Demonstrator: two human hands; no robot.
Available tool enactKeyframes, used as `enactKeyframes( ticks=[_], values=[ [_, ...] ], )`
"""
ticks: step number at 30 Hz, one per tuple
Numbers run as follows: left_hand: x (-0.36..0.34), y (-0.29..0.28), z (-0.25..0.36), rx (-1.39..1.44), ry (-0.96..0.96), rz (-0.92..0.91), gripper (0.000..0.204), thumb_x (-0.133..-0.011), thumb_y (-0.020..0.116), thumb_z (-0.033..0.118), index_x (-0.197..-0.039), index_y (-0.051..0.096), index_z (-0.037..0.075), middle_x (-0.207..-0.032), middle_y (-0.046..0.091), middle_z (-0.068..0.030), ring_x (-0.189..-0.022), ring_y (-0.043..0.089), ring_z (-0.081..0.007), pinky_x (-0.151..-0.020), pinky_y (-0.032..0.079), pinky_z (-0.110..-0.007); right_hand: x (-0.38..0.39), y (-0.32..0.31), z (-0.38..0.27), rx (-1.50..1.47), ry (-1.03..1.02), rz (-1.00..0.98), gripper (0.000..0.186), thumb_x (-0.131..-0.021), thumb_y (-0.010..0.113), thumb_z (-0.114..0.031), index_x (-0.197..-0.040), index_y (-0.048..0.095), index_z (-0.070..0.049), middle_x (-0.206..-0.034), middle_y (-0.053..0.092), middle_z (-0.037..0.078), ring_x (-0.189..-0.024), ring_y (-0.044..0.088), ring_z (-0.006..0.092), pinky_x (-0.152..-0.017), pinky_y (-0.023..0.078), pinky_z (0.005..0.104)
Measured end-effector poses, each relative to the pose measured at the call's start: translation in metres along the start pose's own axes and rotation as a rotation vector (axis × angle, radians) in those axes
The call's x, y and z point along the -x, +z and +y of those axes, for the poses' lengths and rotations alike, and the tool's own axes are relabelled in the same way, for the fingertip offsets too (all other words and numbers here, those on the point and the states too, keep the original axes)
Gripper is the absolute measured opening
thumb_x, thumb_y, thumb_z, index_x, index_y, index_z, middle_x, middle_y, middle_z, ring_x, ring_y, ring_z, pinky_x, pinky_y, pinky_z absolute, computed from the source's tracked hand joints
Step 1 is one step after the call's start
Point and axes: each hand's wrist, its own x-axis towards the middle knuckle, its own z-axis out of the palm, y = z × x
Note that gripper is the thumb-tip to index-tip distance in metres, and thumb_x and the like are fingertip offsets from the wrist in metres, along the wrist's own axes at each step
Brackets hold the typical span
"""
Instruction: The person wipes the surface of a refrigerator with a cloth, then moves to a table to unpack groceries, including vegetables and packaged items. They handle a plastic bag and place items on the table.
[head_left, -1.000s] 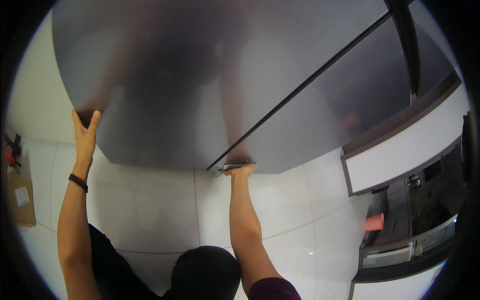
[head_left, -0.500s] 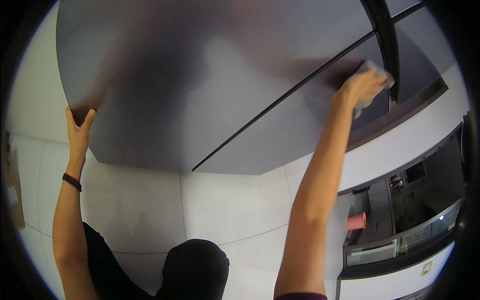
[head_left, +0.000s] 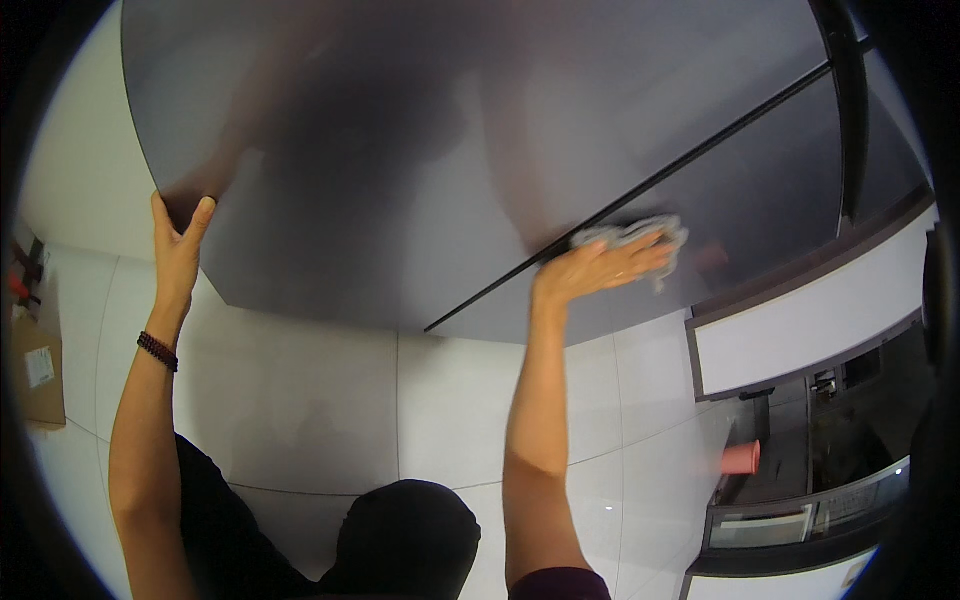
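A large glossy dark grey panel (head_left: 350,230) fills the upper view, crossed by a thin black diagonal seam (head_left: 480,292), with a wider black strip (head_left: 848,130) toward its right. Reflections of my arms show on it. My left hand (head_left: 178,240), a beaded bracelet at its wrist, grips the panel's left edge with thumb on the face. My right hand (head_left: 595,262) presses a crumpled pale grey cloth (head_left: 660,228) against the panel just right of the seam.
Pale floor tiles (head_left: 300,400) lie below, with my dark-clothed leg at the bottom. A cardboard box (head_left: 40,395) stands at left. At right are white-fronted units (head_left: 800,300) with dark frames and a pink cylindrical container (head_left: 740,457).
My right hand moved from the panel's lower edge up to the right with the cloth, then back down and left toward the seam. My left hand stays on the edge.
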Motion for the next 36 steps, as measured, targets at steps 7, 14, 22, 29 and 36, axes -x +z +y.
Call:
enactKeyframes(
  ticks=[7, 14, 22, 29, 36],
  values=[
    [-0.001, 0.003, -0.006, 0.019, 0.008, 0.006, 0.06, -0.086, 0.066, 0.041, -0.125, 0.041, 0.003, -0.122, 0.049, -0.0107, -0.116, 0.044, -0.021, -0.101, 0.033, -0.034, 0.185, 0.002, 0.044, -0.144, -0.049, -0.244, 0.073, -0.098, 0.019, -0.051, -0.148, 0.0, -0.002, -0.151, -0.016, 0.026, -0.139, -0.012, 0.0476, -0.107, -0.005, 0.0614],
    [0.001, 0.009, -0.001, 0.044, 0.044, 0.021, 0.058, -0.088, 0.064, 0.041, -0.125, 0.041, 0.004, -0.117, 0.05, -0.0101, -0.112, 0.045, -0.0201, -0.1, 0.033, -0.032, 0.102, -0.012, 0.024, -0.041, -0.079, -0.26, 0.071, -0.099, 0.02, -0.047, -0.148, 0.001, 0.001, -0.151, -0.011, 0.028, -0.138, -0.012, 0.0481, -0.106, -0.008, 0.0624],
    [0.0, -0.001, -0.002, -0.028, -0.015, 0.024, 0.058, -0.084, 0.069, 0.038, -0.123, 0.044, 0.002, -0.118, 0.054, -0.0099, -0.111, 0.049, -0.02, -0.098, 0.037, -0.032, -0.186, -0.026, -0.057, -0.02, -0.306, -0.124, 0.064, -0.098, 0.019, -0.049, -0.15, 0.006, -0.014, -0.15, -0.003, 0.03, -0.135, -0.004, 0.055, -0.099, 0.007, 0.0757],
    [-0.003, 0.008, 0.004, -0.02, -0.015, -0.059, 0.052, -0.088, 0.065, 0.038, -0.121, 0.044, 0.004, -0.117, 0.052, -0.0105, -0.112, 0.047, -0.0197, -0.099, 0.036, -0.031, -0.256, -0.037, -0.057, 0.018, -0.457, 0.058, 0.067, -0.098, 0.019, -0.053, -0.149, 0.012, -0.012, -0.151, 0.005, 0.029, -0.137, 0.005, 0.052, -0.104, 0.01, 0.0687],
    [0.0, 0.004, 0.004, 0.056, -0.019, -0.006, 0.062, -0.083, 0.07, 0.042, -0.124, 0.044, 0.003, -0.119, 0.054, -0.0101, -0.113, 0.048, -0.0205, -0.099, 0.036, -0.033, -0.069, -0.005, -0.022, 0.044, -0.25, 0.066, 0.069, -0.099, 0.017, -0.05, -0.147, 0.017, -0.001, -0.152, 0.006, 0.028, -0.14, 0.005, 0.0459, -0.11, 0.007, 0.0585]
  ],
)
